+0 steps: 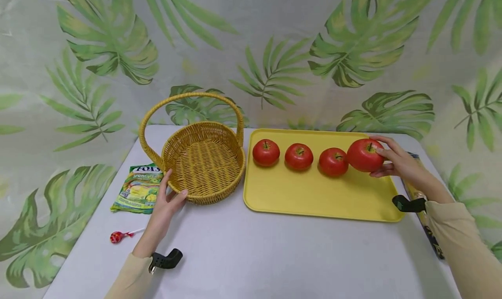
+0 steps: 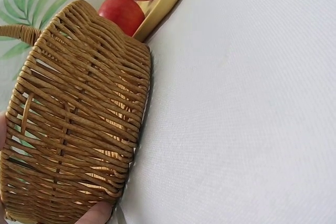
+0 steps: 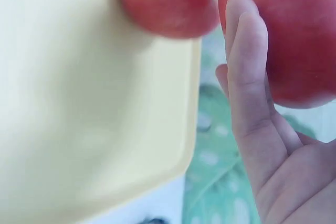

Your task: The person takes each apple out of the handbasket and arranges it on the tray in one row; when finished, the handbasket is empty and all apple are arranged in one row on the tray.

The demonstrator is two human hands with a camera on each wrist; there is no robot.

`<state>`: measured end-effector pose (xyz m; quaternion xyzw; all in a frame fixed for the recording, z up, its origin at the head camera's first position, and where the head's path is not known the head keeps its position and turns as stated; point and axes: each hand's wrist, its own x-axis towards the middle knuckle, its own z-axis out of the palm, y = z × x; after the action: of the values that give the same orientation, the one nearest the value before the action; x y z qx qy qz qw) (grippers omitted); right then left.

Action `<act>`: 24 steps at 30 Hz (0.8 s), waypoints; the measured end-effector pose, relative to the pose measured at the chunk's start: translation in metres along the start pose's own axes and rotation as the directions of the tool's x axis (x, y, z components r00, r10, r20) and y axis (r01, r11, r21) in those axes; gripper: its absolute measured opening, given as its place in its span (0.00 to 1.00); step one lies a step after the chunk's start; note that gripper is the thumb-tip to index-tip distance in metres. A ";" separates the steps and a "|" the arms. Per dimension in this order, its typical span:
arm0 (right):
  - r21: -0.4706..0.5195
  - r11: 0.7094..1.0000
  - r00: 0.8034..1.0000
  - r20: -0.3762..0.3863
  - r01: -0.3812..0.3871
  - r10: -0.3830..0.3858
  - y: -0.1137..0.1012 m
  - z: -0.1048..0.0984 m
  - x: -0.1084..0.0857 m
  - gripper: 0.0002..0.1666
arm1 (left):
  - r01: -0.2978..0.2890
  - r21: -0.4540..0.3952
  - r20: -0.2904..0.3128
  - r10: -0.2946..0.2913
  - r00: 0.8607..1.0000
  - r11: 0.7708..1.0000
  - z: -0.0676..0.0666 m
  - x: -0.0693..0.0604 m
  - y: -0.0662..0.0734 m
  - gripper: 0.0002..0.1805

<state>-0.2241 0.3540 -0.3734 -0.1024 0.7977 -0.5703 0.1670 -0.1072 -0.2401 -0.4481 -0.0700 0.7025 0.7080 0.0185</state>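
My right hand (image 1: 396,159) holds a red apple (image 1: 365,155) with fingers and thumb around its right side, above the tray's right part. In the right wrist view this apple (image 3: 294,35) hides part of the fingers. Three more red apples sit in a row on the yellow tray (image 1: 298,198); the nearest one (image 1: 333,162) is just left of the held apple. My left hand (image 1: 166,203) grips the wicker basket (image 1: 208,198) at its front left, thumb by the rim. Nothing lies inside the basket, and its tall handle stands upright. In the left wrist view only bits of fingers show against the woven wall (image 2: 79,114).
Left of the basket lies a green candy bag (image 1: 139,190), partly behind the basket and hand. A wrapped red lollipop (image 1: 116,237) rests near the left forearm. Along the tray's right side lies a long package (image 1: 431,236), partly under the right forearm. A leaf-patterned cloth (image 1: 274,72) hangs behind the table.
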 end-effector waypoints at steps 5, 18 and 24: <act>0.082 0.997 1.000 -0.015 -0.001 0.003 0.016 -0.013 -0.010 0.19 | 0.010 0.008 -0.010 -0.010 1.000 1.000 0.000 -0.001 0.001 0.44; 0.080 0.985 0.985 -0.076 -0.150 0.156 0.052 -0.010 -0.008 0.23 | -0.016 -0.001 0.019 0.016 1.000 1.000 0.001 0.000 0.001 0.44; 0.060 0.984 0.980 -0.095 -0.167 0.173 0.054 -0.009 -0.006 0.30 | -0.008 0.003 0.015 0.008 1.000 1.000 0.000 0.001 0.002 0.44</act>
<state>-0.2209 0.3817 -0.4213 -0.0009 0.7959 -0.5787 0.1776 -0.1083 -0.2401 -0.4461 -0.0619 0.7038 0.7074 0.0207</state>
